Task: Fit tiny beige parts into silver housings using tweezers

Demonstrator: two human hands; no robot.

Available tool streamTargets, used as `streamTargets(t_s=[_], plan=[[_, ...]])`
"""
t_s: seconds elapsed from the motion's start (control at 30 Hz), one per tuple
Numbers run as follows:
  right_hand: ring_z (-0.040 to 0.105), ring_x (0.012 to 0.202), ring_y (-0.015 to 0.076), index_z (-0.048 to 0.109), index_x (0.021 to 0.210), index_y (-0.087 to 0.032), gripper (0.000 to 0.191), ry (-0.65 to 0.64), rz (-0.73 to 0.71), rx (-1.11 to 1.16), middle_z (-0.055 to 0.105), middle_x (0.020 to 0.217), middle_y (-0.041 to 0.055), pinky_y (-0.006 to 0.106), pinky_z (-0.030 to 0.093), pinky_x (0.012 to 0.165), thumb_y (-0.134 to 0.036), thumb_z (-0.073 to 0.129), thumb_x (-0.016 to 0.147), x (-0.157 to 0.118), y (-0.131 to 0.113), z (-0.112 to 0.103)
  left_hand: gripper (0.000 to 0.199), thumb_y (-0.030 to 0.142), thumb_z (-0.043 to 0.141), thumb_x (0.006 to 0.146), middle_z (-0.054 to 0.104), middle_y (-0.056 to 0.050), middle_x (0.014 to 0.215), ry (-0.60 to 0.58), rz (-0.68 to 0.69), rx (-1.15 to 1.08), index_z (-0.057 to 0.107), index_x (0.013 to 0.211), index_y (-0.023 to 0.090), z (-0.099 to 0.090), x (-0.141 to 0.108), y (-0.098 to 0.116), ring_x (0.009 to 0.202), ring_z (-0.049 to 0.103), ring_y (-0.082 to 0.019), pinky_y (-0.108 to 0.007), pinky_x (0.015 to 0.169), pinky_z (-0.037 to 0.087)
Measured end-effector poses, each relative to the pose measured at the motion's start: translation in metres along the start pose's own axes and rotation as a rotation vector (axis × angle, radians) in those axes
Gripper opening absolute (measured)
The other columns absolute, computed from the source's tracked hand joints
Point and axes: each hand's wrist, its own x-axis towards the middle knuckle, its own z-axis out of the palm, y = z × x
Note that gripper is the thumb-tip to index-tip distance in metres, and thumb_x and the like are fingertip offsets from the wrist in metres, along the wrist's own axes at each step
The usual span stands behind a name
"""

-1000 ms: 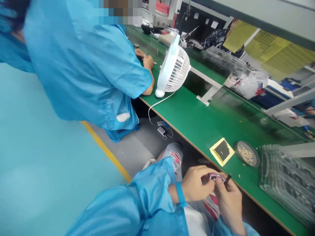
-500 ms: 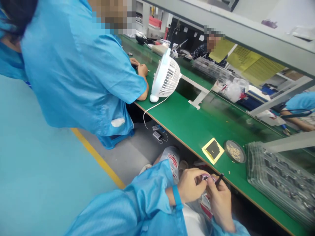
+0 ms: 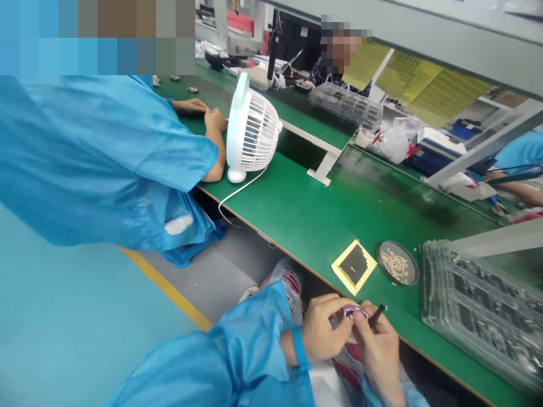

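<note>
Between my two hands, just off the front edge of the green bench (image 3: 297,217), is a small purple rounded part (image 3: 355,311) with a dark middle; its kind is too small to make out. My left hand (image 3: 326,330), with a blue band at the wrist, pinches its left side. The thumb of my right hand (image 3: 377,345) presses on the same part. A black stick-like tool (image 3: 378,315) also pokes out from between my right fingers. Beyond my hands lie a yellow card with a black sheet (image 3: 356,265) and a round dish of small beige pieces (image 3: 397,263).
Stacked clear trays (image 3: 479,316) of dark parts stand on the right. A white fan (image 3: 254,133) with a trailing cord sits toward the left. A co-worker in blue (image 3: 127,152) sits beside it, hands on the bench. A metal foot (image 3: 322,169) stands behind.
The view has shifted, so the fan and co-worker appear further left. Both my hands keep hold of the purple part, with only slight finger movement.
</note>
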Motion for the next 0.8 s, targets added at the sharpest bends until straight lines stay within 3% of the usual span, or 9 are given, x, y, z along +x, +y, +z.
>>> streamTargets(t_s=[0.13,0.3,0.47,0.6,0.8], plan=[[0.056,0.066,0.0166,0.06,0.078,-0.017,0.039,0.045,-0.012,-0.024,0.058,0.076,0.0017,0.024,0.047,0.056,-0.05,0.082,0.076,0.002,-0.005,-0.004,0.028,0.013,0.057,0.083,0.071,-0.006,0.088,-0.028,0.048,0.006,0.074,0.105,0.017,0.001,0.009,0.002,0.08,0.064,-0.016,-0.025,0.074,0.049],[0.063,0.071,0.0211,0.07,0.084,-0.016,0.038,0.047,-0.005,-0.102,0.068,0.082,0.0066,0.027,0.053,0.06,-0.052,0.081,0.078,0.017,-0.013,-0.006,0.032,0.012,0.059,0.081,0.074,-0.006,0.092,-0.026,-0.015,-0.071,0.075,0.108,0.018,-0.004,0.027,0.011,0.077,0.064,-0.014,-0.024,0.072,0.049],[0.071,0.079,0.0268,0.077,0.095,-0.016,0.04,0.011,-0.035,-0.187,0.075,0.092,0.011,0.032,0.06,0.069,-0.053,0.078,0.079,0.027,-0.032,0.004,0.032,0.014,0.062,0.081,0.075,-0.007,0.092,-0.019,-0.197,-0.289,0.077,0.109,0.016,-0.012,0.034,0.015,0.072,0.063,-0.012,-0.021,0.063,0.046],[0.073,0.079,0.0265,0.078,0.099,-0.018,0.035,-0.058,-0.067,-0.165,0.077,0.094,0.0102,0.031,0.061,0.071,-0.047,0.077,0.081,0.024,-0.054,0.014,0.03,0.025,0.067,0.086,0.075,-0.011,0.1,-0.005,-0.383,-0.575,0.073,0.112,0.012,-0.019,0.031,0.019,0.084,0.068,-0.016,-0.021,0.07,0.051],[0.071,0.072,0.0216,0.076,0.093,-0.019,0.023,-0.094,-0.102,-0.103,0.075,0.086,0.0064,0.027,0.058,0.065,-0.04,0.073,0.087,0.024,-0.065,0.018,0.033,0.03,0.071,0.086,0.074,-0.012,0.108,-0.06,-0.44,-0.548,0.07,0.115,0.013,-0.026,0.036,0.021,0.09,0.069,-0.016,-0.023,0.076,0.054]])
